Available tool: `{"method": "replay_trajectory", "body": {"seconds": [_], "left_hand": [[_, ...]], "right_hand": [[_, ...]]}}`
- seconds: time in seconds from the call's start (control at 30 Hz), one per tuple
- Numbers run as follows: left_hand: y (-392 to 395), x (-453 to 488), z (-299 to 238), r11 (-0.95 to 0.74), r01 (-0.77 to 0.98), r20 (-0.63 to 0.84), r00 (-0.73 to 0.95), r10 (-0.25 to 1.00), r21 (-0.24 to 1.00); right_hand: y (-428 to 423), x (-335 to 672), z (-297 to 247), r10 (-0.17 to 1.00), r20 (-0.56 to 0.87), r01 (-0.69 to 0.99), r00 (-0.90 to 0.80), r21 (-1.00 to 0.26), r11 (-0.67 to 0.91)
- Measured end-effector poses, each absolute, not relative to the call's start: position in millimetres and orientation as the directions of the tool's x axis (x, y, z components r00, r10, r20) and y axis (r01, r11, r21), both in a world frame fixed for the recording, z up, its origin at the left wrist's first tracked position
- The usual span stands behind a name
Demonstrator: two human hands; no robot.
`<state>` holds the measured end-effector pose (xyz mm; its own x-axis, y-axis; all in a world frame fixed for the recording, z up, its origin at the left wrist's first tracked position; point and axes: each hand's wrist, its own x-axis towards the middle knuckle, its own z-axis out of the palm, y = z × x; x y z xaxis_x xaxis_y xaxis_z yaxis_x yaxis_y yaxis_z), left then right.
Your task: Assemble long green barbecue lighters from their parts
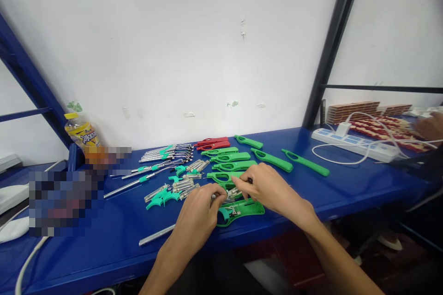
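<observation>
My left hand (204,205) is closed, thumb and finger pinched over a small metallic-looking piece that I cannot make out. Across from it, my right hand (272,189) is closed too, with a small dark part (249,180) showing among its fingers. A clear lighter fuel tank (234,192) shows between the hands. Under them lies an open green lighter shell (254,207) with a teal trigger (225,213) in it. A metal lighter tube (157,234) sticks out left, beneath my left hand. Fingers hide the contact points.
Several green lighter casings (273,160) and red casings (212,143) lie behind my hands. To the left are metal tubes with wires (166,153), teal triggers (157,199) and clear tanks (182,185). A drink bottle (83,133) and a power strip (356,144) flank them on the blue table (114,239).
</observation>
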<state>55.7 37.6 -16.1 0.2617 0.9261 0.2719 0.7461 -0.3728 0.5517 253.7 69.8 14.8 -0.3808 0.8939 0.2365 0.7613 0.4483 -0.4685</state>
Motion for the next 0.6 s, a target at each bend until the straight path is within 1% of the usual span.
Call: {"method": "replay_trajectory", "body": {"seconds": [0.2,0.4,0.6], "left_hand": [[37.1,54.8,-14.9,-0.363,0.729,0.255,0.261,0.931,0.58],[36.0,53.4,-10.3,-0.336,0.702,0.224,0.25,0.942,0.628],[33.4,57.2,-8.0,-0.304,0.716,0.208,0.221,0.953,0.629]], "right_hand": [[69.4,251.6,15.2,0.883,0.255,0.754,-0.394,-0.459,0.469],[69.1,259.5,18.9,0.875,0.221,0.736,-0.431,-0.475,0.482],[68.2,260.5,19.2,0.871,0.204,0.742,-0.446,-0.461,0.488]]}}
